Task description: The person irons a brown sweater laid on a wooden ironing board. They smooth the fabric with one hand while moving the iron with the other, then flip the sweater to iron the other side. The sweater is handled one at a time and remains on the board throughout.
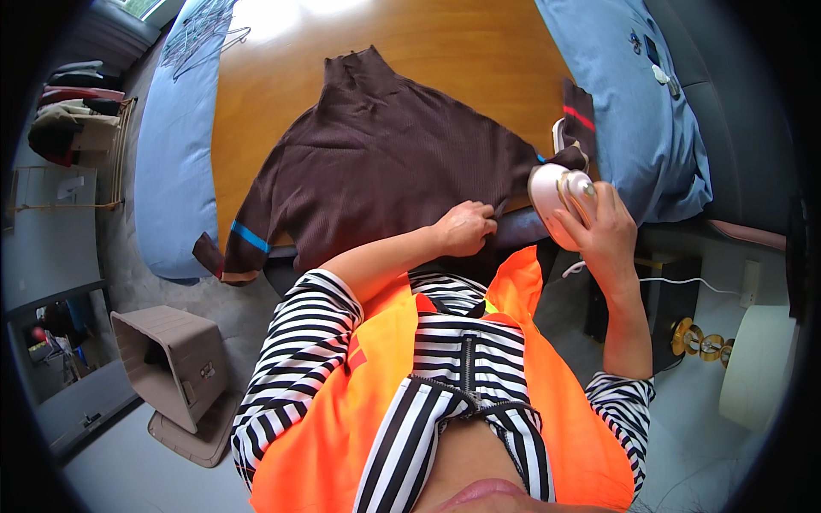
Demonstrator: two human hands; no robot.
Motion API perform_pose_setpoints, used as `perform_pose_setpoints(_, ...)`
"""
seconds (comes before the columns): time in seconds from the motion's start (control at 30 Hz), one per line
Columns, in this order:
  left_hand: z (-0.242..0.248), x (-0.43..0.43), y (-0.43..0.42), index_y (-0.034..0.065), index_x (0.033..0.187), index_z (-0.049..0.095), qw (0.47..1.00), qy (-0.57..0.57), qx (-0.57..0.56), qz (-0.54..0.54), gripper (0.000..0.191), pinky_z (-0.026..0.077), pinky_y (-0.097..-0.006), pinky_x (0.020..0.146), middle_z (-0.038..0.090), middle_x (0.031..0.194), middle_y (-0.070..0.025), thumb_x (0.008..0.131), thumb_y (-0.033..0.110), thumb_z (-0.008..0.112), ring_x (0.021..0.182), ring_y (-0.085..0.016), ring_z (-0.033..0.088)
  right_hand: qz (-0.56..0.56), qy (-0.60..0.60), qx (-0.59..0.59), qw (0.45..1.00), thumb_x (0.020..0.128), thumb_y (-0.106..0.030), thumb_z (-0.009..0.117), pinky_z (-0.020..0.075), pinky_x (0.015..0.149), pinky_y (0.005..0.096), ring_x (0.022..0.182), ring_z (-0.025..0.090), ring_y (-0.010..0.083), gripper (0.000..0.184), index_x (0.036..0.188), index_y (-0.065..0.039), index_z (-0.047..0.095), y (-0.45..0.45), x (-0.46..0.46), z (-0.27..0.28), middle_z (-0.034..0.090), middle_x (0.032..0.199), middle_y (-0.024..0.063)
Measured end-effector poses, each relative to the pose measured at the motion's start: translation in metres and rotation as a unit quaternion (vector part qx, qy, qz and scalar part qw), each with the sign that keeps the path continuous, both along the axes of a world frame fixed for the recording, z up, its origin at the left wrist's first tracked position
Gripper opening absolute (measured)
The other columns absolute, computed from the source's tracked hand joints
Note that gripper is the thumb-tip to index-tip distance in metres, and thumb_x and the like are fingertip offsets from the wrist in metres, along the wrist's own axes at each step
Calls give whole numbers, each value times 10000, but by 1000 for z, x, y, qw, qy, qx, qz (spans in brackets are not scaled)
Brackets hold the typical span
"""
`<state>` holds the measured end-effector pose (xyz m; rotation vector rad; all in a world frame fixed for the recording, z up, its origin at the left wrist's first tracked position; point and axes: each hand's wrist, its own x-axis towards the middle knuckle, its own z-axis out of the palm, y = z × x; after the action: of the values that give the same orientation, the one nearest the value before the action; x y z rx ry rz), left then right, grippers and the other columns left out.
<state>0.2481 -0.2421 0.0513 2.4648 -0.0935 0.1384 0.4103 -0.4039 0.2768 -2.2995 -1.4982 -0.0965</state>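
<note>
A dark brown ribbed turtleneck sweater (pixel 397 154) lies spread out, its collar pointing away from me. Its left sleeve (pixel 247 250) hangs over the near edge and bears a blue stripe; the right sleeve (pixel 579 122), with a red stripe, is bent at the far right. My left hand (pixel 465 227) rests at the near hem with fingers curled on the fabric. In my right hand (pixel 606 237) is a pale pink handheld iron (pixel 555 199), raised near the right sleeve. Its soleplate is hidden from view.
Beneath the sweater is a wooden board (pixel 269 83) on blue bedding (pixel 173 167). Wire hangers (pixel 199 38) lie far left. A white cord (pixel 693 280) runs right, near a lamp (pixel 757 369). A brown plastic bin (pixel 173 359) lies tipped on the left. Clothes hang on a rack (pixel 125 154).
</note>
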Motion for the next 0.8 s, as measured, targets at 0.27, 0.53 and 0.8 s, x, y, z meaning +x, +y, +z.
perform_pose_setpoints(0.27, -3, -51, -11, 141, 1084, 732, 990, 50, -75, -110, 302, 509, -445, 854, 616, 1007, -102, 791, 97, 673, 985, -319, 634, 87, 23, 31, 995, 830, -473, 786, 519, 747, 459, 883, 669, 352, 500, 1031, -55, 601, 103, -27, -55, 645, 970, 139)
perform_pose_setpoints(0.53, 11, -87, 18, 90, 975, 720, 981, -53, -119, 145, 177, 520, -439, 858, 680, 953, -98, 804, 46, 712, 970, -324, 650, 72, 5, -46, 996, 836, -542, 749, 576, 810, 437, 962, 700, 330, 577, 1081, -45, 586, 188, -48, -140, 679, 1024, 148)
perform_pose_setpoints(0.8, -16, -118, 110, 201, 1468, 548, 911, -18, 161, 380, 526, 221, -542, 1221, 421, 1593, -101, 971, 339, 651, 1499, -344, 327, -5, -21, -94, 995, 849, -568, 728, 582, 832, 432, 1016, 700, 319, 607, 1153, -62, 587, 205, -21, -175, 684, 1080, 147)
